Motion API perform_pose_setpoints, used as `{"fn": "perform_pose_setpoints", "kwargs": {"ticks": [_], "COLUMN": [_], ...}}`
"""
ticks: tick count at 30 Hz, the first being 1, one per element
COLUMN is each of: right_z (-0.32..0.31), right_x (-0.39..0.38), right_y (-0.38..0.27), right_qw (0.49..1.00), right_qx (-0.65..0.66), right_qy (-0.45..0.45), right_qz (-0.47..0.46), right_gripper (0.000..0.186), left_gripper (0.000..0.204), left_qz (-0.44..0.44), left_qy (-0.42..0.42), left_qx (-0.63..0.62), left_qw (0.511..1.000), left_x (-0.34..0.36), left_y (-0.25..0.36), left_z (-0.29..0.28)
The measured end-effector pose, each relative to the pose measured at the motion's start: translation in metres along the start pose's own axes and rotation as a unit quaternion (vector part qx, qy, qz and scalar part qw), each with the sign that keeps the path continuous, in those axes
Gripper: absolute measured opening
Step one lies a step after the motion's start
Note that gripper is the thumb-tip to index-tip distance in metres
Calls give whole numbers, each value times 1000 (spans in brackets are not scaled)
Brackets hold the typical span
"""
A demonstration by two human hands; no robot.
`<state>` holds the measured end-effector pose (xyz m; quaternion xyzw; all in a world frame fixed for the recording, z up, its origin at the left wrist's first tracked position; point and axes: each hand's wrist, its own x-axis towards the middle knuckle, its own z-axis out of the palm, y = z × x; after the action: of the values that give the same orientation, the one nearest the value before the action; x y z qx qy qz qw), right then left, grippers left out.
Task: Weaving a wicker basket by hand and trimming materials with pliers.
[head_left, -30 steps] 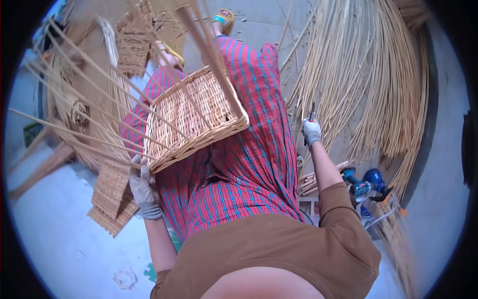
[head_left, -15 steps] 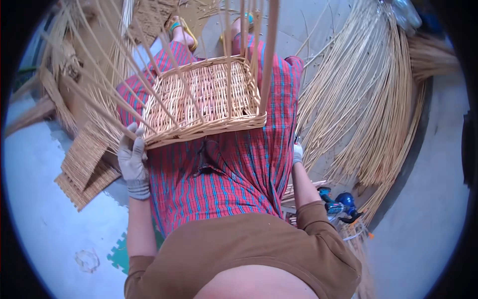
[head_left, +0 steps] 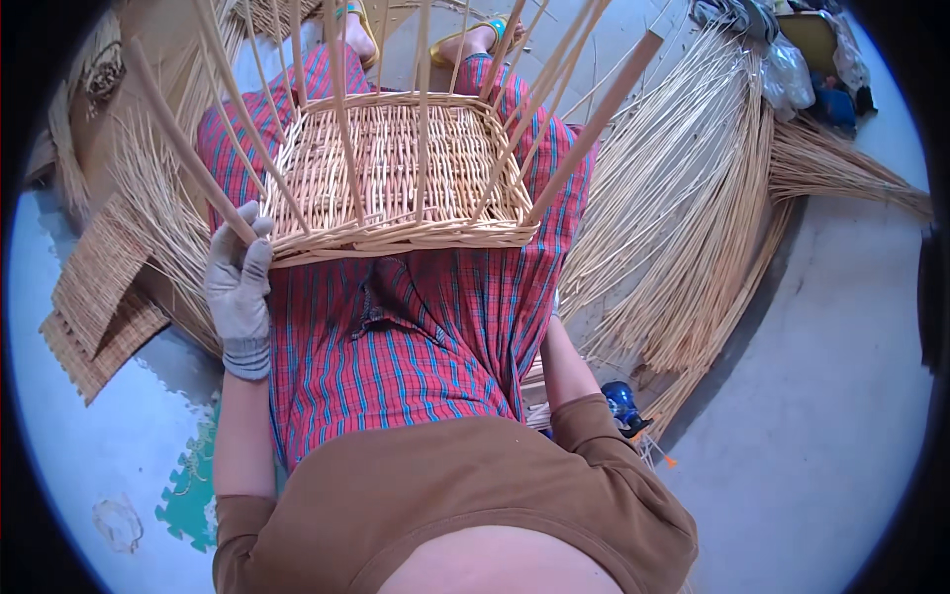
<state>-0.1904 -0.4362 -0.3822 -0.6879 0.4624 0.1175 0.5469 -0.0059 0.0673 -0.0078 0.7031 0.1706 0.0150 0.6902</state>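
Observation:
A square woven wicker basket rests across my lap on a red-and-blue plaid cloth, its base facing up at me, with long upright stakes along its sides. My left hand, in a pale knit glove, is closed on the basket's near-left corner, around the foot of a thick stake. My right hand is down beside my right thigh, almost completely covered by the cloth; only a sliver of glove shows, so I cannot see its fingers or anything in them.
Long loose reeds fan out on the floor at right, near plastic bags. A blue-and-black tool lies by my right forearm. Woven mats and more reeds lie at left; a green foam tile sits lower left.
The basket has turned level and its stakes stand more evenly across the view. My right hand, earlier out by the reeds gripping a tool, has dropped behind the cloth. The whole view has shifted.

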Motion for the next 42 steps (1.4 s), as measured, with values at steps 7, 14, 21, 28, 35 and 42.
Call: {"fn": "perform_pose_setpoints", "kwargs": {"ticks": [7, 14, 21, 28, 35, 42], "right_z": [2, 12, 21, 33, 36, 41], "right_x": [-35, -46, -45, -41, -44, -49], "right_y": [-34, -56, -61, -60, -58, -64], "right_qw": [997, 995, 995, 995, 996, 997], "right_qx": [-67, -85, -87, -73, -60, -38], "right_qy": [8, 13, 10, 7, 10, 8], "right_qz": [38, 51, 56, 67, 66, 67], "right_gripper": [19, 19, 19, 20, 21, 21], "left_gripper": [45, 46, 47, 45, 44, 33], "left_qz": [-5, -31, -46, -25, -10, 163], "left_qy": [-9, -28, -18, -22, -23, 114], "left_qx": [-27, -31, -23, -46, -23, 260], "left_qw": [1000, 999, 999, 998, 999, 945], "left_x": [-1, -1, -2, -3, -2, -23], "left_y": [2, 2, 2, 5, 5, 30], "left_z": [2, 0, 1, 4, 7, 29]}}
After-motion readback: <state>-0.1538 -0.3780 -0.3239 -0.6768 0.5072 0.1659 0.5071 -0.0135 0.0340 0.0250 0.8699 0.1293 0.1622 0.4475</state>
